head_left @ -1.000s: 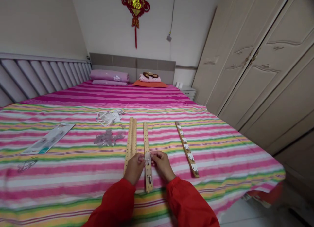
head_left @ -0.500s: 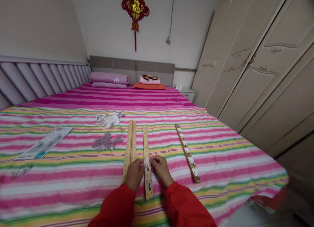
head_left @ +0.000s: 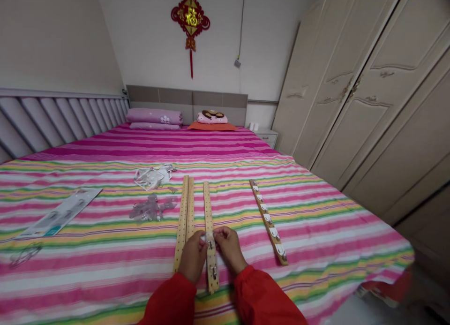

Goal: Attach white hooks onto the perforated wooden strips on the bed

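From where I watch, the small clear hook [head_left: 210,244] is right between the two hands, on top of the middle wooden strip [head_left: 207,207]. The left hand [head_left: 194,254] is at its left edge and the right hand [head_left: 229,246] is at its right edge. Both look about as near. The fingertips of each hand are close together and look to touch it, but I cannot tell if they pinch it or just press.

The strip is long and thin and full of little holes. Its long way runs straight away from me, and the hook sits on the near half. A second metal hook [head_left: 213,270] is lower down, close to the near end.

Left of that strip, two more wooden strips [head_left: 182,222] lie side by side. Off to the right is a strip with white hooks [head_left: 267,218], a bit slanted. On the left I see a pile of clear bits [head_left: 151,208], and past it a pile of white bits [head_left: 153,176].

It all lies on a bed with a stripy cover [head_left: 116,268]. Behind are a headboard [head_left: 220,102] and a big wardrobe [head_left: 351,100].
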A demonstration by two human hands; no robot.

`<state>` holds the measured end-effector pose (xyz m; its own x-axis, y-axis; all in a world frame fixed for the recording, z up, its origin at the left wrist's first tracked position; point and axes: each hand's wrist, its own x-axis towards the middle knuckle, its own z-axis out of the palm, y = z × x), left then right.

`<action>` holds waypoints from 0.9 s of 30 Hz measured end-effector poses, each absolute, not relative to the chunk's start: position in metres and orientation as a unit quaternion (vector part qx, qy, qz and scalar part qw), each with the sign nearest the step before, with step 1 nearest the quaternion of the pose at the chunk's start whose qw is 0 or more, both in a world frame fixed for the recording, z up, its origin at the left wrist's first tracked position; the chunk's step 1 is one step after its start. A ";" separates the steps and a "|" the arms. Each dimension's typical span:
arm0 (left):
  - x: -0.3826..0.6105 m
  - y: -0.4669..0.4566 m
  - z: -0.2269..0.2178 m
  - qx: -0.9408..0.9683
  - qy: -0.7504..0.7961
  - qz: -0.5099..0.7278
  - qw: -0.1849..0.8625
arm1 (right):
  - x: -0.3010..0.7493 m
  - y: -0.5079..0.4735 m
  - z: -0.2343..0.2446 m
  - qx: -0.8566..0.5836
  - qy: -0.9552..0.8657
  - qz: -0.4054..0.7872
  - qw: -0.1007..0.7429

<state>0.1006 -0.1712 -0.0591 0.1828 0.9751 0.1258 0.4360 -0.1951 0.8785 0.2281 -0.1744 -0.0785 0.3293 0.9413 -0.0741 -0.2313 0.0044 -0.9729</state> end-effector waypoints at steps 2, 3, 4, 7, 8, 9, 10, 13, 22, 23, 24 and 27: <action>0.100 -0.171 -0.062 0.684 0.514 0.387 0.344 | 0.228 -0.174 -0.081 -0.523 -0.337 0.463 0.632; 0.099 -0.171 -0.063 0.691 0.508 0.390 0.334 | 0.228 -0.174 -0.082 -0.519 -0.337 0.460 0.636; 0.099 -0.171 -0.064 0.703 0.501 0.387 0.325 | 0.228 -0.174 -0.083 -0.515 -0.340 0.459 0.639; 0.097 -0.171 -0.063 0.743 0.486 0.344 0.305 | 0.229 -0.177 -0.083 -0.508 -0.370 0.445 0.638; 0.097 -0.171 -0.062 0.753 0.485 0.329 0.299 | 0.230 -0.178 -0.083 -0.511 -0.387 0.433 0.634; 0.096 -0.171 -0.060 0.761 0.484 0.317 0.294 | 0.231 -0.180 -0.083 -0.516 -0.405 0.417 0.629; 0.096 -0.171 -0.058 0.768 0.483 0.306 0.290 | 0.233 -0.182 -0.083 -0.519 -0.424 0.402 0.623; 0.096 -0.171 -0.054 0.783 0.481 0.275 0.282 | 0.239 -0.186 -0.082 -0.519 -0.485 0.376 0.595; 0.096 -0.163 -0.054 0.792 0.482 0.251 0.279 | 0.249 -0.184 -0.080 -0.517 -0.572 0.387 0.505; 0.097 -0.163 -0.055 0.791 0.480 0.254 0.280 | 0.248 -0.185 -0.079 -0.518 -0.579 0.379 0.503; 0.097 -0.162 -0.056 0.790 0.479 0.259 0.282 | 0.247 -0.186 -0.078 -0.518 -0.585 0.371 0.502; 0.096 -0.163 -0.058 0.788 0.473 0.273 0.284 | 0.245 -0.189 -0.078 -0.514 -0.588 0.361 0.510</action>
<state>0.0962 -0.1632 -0.0580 0.4036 0.9005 0.1616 0.5903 -0.3912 0.7061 0.2449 -0.1893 -0.0782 0.0478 0.9723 0.2290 0.2359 0.2118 -0.9484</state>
